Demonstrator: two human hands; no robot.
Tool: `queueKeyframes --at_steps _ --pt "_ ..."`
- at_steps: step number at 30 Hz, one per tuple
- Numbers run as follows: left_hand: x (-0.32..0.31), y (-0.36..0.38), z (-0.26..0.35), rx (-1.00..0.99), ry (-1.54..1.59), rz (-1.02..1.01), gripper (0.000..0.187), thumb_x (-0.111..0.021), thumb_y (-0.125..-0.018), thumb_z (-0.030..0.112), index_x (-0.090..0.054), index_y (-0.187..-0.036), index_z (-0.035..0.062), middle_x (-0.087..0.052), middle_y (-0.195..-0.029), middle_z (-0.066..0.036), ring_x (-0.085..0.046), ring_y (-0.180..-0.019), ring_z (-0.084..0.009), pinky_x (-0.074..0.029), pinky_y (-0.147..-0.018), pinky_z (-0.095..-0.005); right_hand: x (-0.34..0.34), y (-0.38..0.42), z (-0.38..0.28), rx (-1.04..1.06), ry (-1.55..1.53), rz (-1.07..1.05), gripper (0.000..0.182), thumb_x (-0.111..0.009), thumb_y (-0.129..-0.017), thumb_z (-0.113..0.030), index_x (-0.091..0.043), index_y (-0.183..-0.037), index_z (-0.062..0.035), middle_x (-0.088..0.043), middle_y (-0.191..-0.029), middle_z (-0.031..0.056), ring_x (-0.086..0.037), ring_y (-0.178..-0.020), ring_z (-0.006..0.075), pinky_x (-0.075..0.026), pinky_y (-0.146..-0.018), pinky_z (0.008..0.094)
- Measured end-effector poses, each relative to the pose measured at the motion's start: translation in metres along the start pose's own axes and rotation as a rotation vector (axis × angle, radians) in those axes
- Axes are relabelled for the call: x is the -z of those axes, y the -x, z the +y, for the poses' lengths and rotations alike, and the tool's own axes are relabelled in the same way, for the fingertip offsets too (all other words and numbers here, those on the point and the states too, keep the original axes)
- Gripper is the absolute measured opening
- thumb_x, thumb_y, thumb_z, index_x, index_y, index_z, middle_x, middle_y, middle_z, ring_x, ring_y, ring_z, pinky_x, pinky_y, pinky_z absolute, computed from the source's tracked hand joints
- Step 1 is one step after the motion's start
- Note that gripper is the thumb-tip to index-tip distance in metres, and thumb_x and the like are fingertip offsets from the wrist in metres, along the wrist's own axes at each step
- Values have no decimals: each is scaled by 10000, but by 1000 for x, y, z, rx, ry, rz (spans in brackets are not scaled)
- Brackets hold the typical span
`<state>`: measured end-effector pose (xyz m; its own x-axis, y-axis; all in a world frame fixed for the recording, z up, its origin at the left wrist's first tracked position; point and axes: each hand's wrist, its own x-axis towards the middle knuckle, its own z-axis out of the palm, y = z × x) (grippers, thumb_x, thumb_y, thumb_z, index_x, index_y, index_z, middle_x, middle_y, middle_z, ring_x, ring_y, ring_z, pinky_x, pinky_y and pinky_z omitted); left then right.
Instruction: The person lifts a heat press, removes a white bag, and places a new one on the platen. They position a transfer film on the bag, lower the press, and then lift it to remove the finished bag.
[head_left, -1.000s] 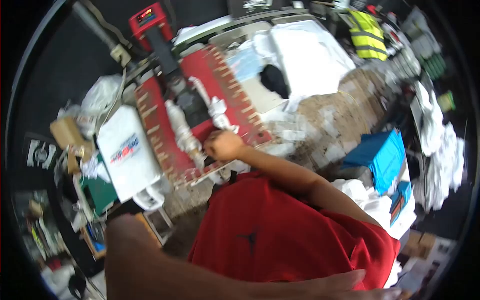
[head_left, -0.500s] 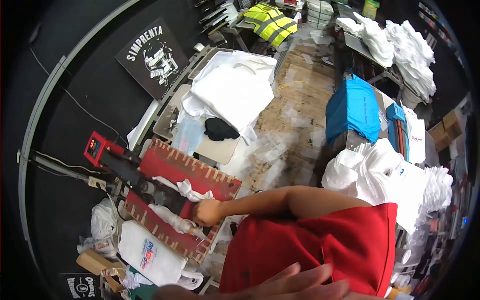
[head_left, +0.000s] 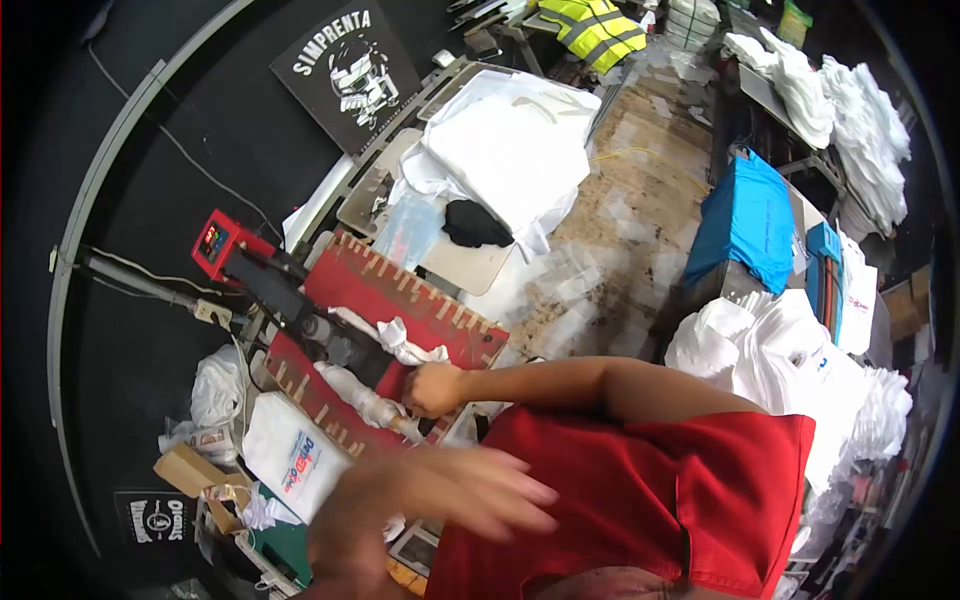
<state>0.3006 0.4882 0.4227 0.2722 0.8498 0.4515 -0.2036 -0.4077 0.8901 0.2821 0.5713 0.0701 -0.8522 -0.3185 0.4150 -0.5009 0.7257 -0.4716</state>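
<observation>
A heat press with a red top (head_left: 400, 290) and a red control box (head_left: 225, 245) stands at the left. Cloth-wrapped bars (head_left: 355, 395) lie over it. At its front edge, my right hand (head_left: 432, 388) is closed, apparently around the press handle, which is mostly hidden by the fingers. Low in the view, my left hand (head_left: 425, 495) hangs in the air with fingers stretched out, holding nothing and blurred by motion. Beyond it a white printed bag (head_left: 290, 450) lies beside the press, partly covered by the left hand.
White fabric (head_left: 510, 150) and a black cloth (head_left: 475, 223) lie on the board behind the press. Piled white bags (head_left: 750, 345) and a blue cloth-covered object (head_left: 745, 225) stand to the right. A cardboard box (head_left: 190, 470) sits low left; a yellow vest (head_left: 595, 30) lies far back.
The whole view has shifted, so the surroundings appear further right. My left hand has swung up and left, away from my red clothing. My right hand stays at the press handle.
</observation>
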Motion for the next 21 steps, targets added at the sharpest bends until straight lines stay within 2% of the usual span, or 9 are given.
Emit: queueKeyframes --at_steps 1,2,3,5,7,9,11,13,21 --pt "6 9 -8 -113 17 190 769 -640 -828 637 -610 -1167 -52 -653 -1160 -280 -637 -1098 -401 -474 -976 -483 2 2 0 -3 9 5 195 -606 -784 -249 -651 -702 -78 -660 -746 127 -653 -750 333 -529 -677 464" --pt "-12 24 8 220 -488 699 484 -670 -851 468 -612 -906 -9 -695 -1039 -196 -658 -1006 -343 -496 -898 -432 1 1 -1 -21 5 -23 192 -608 -781 -247 -650 -702 -77 -661 -746 127 -654 -751 332 -529 -678 463" --pt "17 39 -9 144 -973 648 318 -636 -903 285 -547 -752 20 -676 -863 -116 -640 -849 -286 -484 -775 -391 3 -1 -2 -33 -3 -51 189 -610 -778 -245 -648 -703 -76 -661 -746 127 -654 -751 331 -529 -679 462" --pt "62 105 -52 257 -1245 785 279 -569 -962 168 -544 -726 21 -605 -760 -83 -586 -752 -223 -451 -698 -362 3 -2 -2 -4 -44 -56 183 -614 -783 -239 -648 -708 -75 -662 -745 124 -654 -750 329 -530 -685 455" --pt "70 154 -100 748 -827 1274 324 -517 -1009 163 -503 -724 9 -522 -715 -67 -502 -714 -163 -425 -702 -290 0 -2 1 -3 -16 -59 182 -618 -793 -234 -645 -711 -73 -661 -745 122 -653 -753 328 -530 -697 450" --pt "87 222 -170 568 -949 1276 329 -519 -1028 241 -550 -807 0 -543 -731 -75 -517 -704 -150 -432 -676 -264 4 -2 -1 12 -16 -69 188 -622 -800 -236 -645 -713 -71 -661 -741 120 -654 -761 327 -531 -706 448" --pt "66 201 -191 420 -1119 1238 264 -547 -1024 227 -604 -914 -7 -602 -788 -89 -580 -713 -168 -474 -681 -281 3 -2 -1 1 -46 -59 186 -627 -796 -241 -648 -724 -70 -662 -742 118 -656 -774 324 -533 -716 448" --pt "55 226 -245 458 -1150 1221 147 -589 -976 161 -634 -988 22 -651 -876 -143 -639 -811 -302 -496 -742 -389 5 -5 -2 -6 -45 -64 155 -629 -769 -200 -652 -754 -47 -672 -776 133 -653 -788 340 -538 -732 449" --pt "48 215 -239 411 -1266 1288 163 -652 -932 192 -619 -914 34 -620 -792 -129 -592 -718 -309 -456 -662 -421 19 -14 -7 95 -100 -15 128 -669 -657 -172 -641 -672 -48 -656 -720 146 -647 -717 349 -530 -677 449"
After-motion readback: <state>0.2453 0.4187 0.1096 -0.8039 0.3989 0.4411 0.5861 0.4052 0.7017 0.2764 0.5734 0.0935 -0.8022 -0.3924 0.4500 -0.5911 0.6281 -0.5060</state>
